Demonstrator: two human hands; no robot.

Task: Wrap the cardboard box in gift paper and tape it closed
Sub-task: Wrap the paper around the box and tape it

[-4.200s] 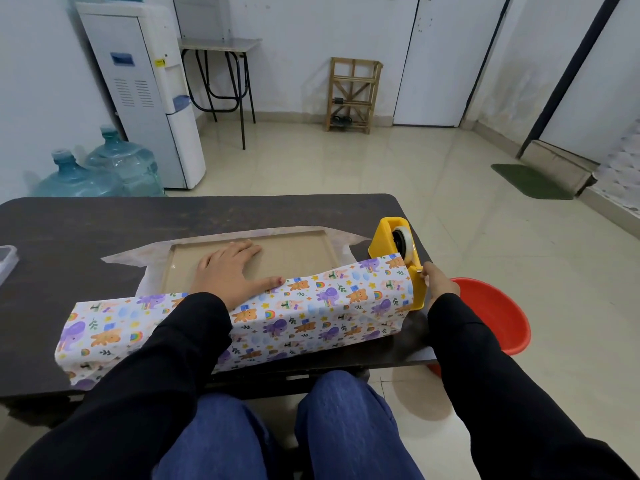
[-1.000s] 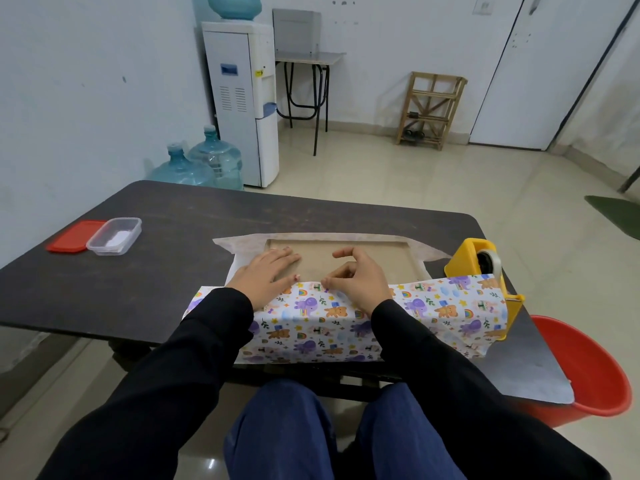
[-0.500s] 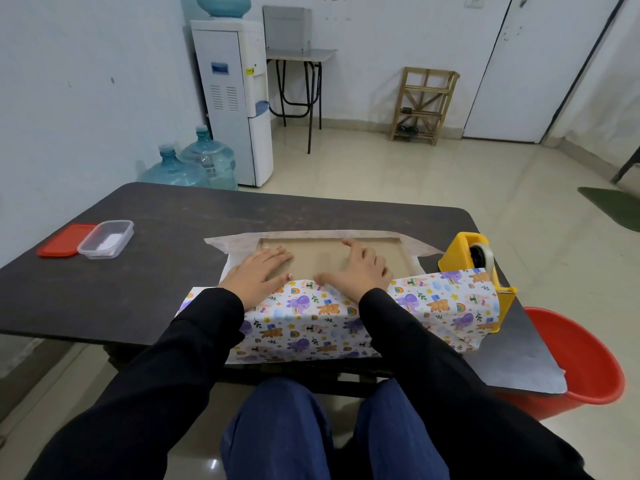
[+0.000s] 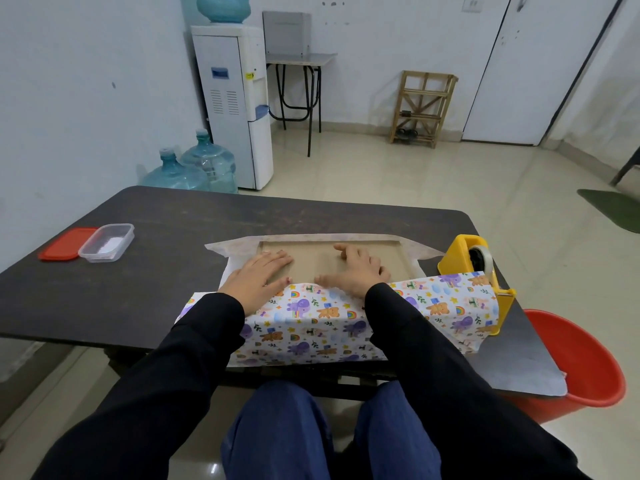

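Head view: the cardboard box (image 4: pixel 311 263) lies flat mid-table (image 4: pixel 138 278) on the gift paper (image 4: pixel 311 320), whose near flap is folded over the box's near edge. The left hand (image 4: pixel 258 280) lies flat, fingers straight, across flap edge and bare cardboard. The right hand (image 4: pixel 356 271) presses likewise, fingers spread, grasping nothing. Recommended procedure, as a judgement: draw the flap taut, crease it along the edge, pin it with one hand, and take tape from the tape dispenser (image 4: pixel 464 258) near the box's right side.

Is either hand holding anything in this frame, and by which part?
Nothing is gripped. The left hand lies flat and the right hand rests on the cardboard box, both pressing the gift paper at its folded-over edge onto it.
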